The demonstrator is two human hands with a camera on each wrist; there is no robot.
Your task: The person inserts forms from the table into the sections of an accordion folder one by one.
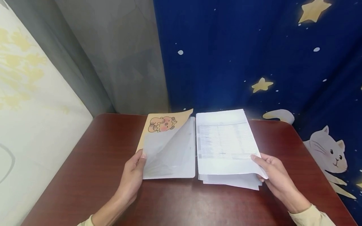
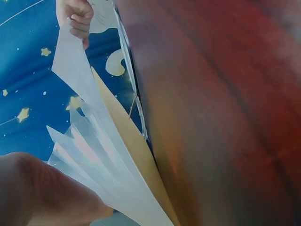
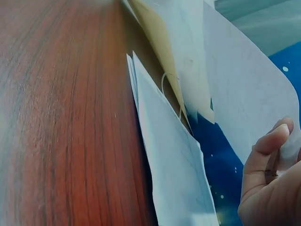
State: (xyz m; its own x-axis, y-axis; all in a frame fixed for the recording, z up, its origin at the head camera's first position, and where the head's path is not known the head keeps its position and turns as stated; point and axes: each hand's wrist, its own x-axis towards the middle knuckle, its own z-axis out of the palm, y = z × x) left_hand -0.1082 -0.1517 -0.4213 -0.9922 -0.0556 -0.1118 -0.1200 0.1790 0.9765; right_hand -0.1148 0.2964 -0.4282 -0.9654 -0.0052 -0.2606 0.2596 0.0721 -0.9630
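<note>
Wall panel (image 1: 34,103), far left: pale, with faint yellow pattern; leans beside the table.

Table (image 1: 93,169): dark red-brown wood grain, rounded corners.

Left hand (image 1: 133,175): thumb over and fingers under the left edge of the folder's clear sleeves, pinching them lightly; sleeve cuff just visible at the frame bottom.

Folder (image 1: 169,147): lies open at the table's middle, spine toward the paper stack. Tan cover with a cartoon animal print shows at the top left; several translucent plastic sleeves fan up from it, as the left wrist view shows (image 2: 99,155).

Paper stack (image 1: 226,141): white printed sheets, dense tabular text on the top one, lying just right of the folder and touching its edge. Lower sheets stick out unevenly at the near end.

Right hand (image 1: 275,177): thumb on top and fingers beneath the stack's near right corner, gripping the upper sheets, which lift off the lower ones.

Backdrop (image 1: 254,56), right: blue cloth with yellow stars, a moon and a white cat.

Risks, as judged: the loose lower sheets may slide or scatter if the grip takes only part of the stack; slack sleeves may slip from the left pinch and fall shut; a corner-only hold may crease the paper.
</note>
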